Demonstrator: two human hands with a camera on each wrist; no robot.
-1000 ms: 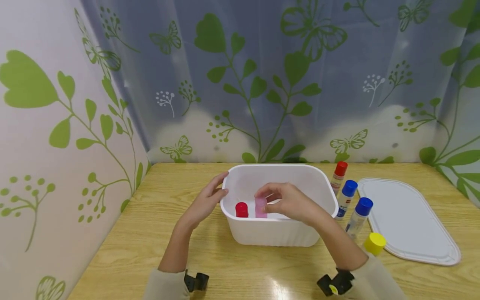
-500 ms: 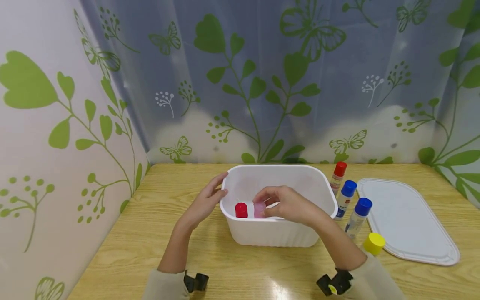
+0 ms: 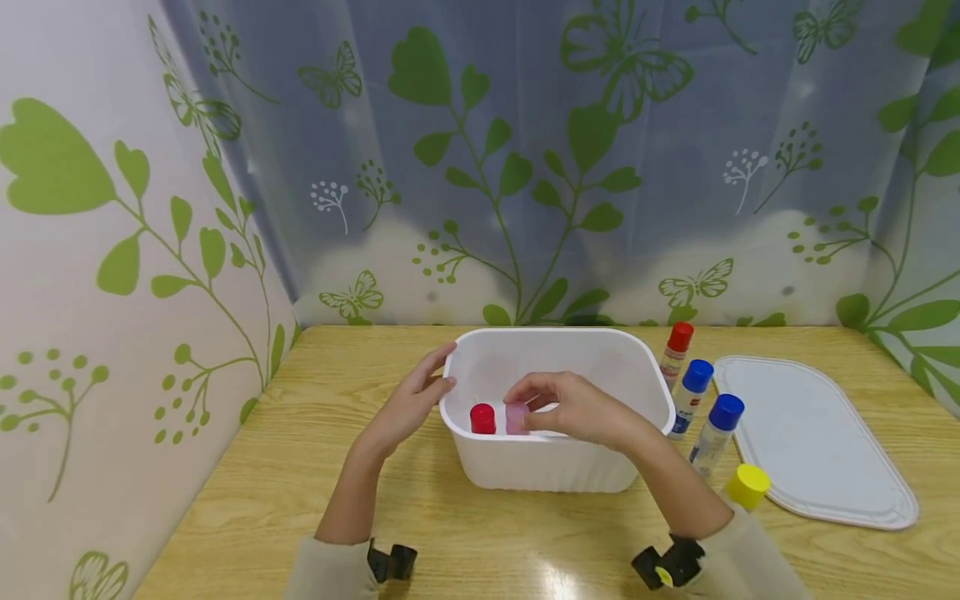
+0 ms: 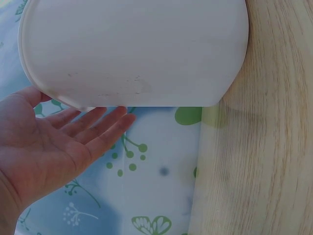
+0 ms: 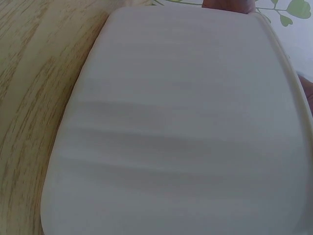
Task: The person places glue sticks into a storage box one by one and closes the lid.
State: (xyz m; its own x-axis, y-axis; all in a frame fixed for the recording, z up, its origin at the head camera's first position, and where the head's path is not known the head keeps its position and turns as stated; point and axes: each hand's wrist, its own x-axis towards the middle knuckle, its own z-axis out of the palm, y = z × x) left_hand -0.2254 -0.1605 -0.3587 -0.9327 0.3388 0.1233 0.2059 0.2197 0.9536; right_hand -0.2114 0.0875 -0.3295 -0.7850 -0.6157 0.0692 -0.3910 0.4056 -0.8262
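Observation:
A white plastic storage box point(image 3: 558, 467) stands in the middle of the wooden table. Inside it, my right hand point(image 3: 577, 408) pinches a small pink translucent bottle point(image 3: 517, 420) between thumb and fingers; the box's near wall hides its lower part. Just left of it shows a red-capped bottle point(image 3: 482, 419), its body hidden too. My left hand point(image 3: 411, 404) rests at the left end of the box, thumb at the rim. In the left wrist view the fingers point(image 4: 112, 129) extend nearly straight along the box's outside. The right wrist view is mostly filled by the box wall point(image 5: 181, 127).
Right of the box, small clear glue bottles stand in a slanting row: a red-capped one point(image 3: 677, 354), two blue-capped ones point(image 3: 692, 396), and one with a yellow cap point(image 3: 747, 487). Beyond them lies a white lid point(image 3: 817, 442). A patterned curtain point(image 3: 525, 167) hangs behind the table.
My right hand has lowered the pink bottle deeper into the box and shifted it slightly left, closer to the red-capped bottle. The left hand and box have stayed in place.

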